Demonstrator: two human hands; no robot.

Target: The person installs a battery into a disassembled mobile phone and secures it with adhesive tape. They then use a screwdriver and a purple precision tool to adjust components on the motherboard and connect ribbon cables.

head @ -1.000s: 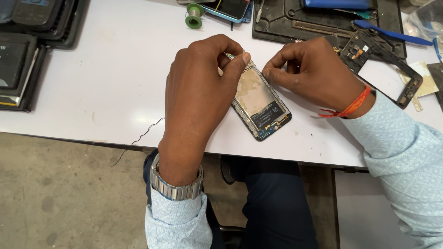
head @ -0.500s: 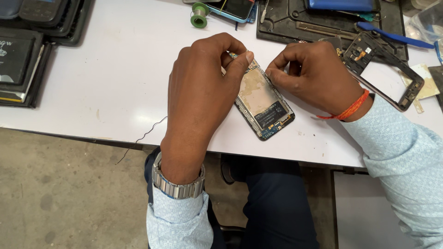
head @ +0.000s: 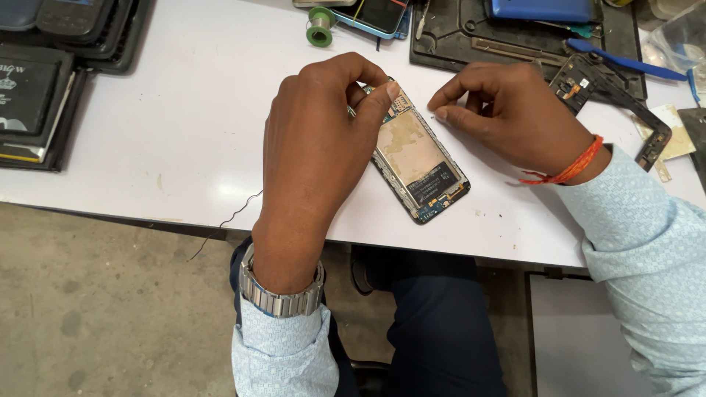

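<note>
left hand (head: 316,154): fingers pinching the top edge of the opened phone (head: 418,158) on the white surface (head: 162,132) | right hand (head: 507,110): fingertips pinched together just beside it, can't tell if holding anything

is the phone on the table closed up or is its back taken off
Open. The phone lies flat on the white table with no back cover, its circuit board and metal shield bared. The left hand pinches its top edge.

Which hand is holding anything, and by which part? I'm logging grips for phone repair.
The left hand pinches the opened phone at its top edge. The right hand is pinched shut beside it; whether it holds anything cannot be told.
</note>
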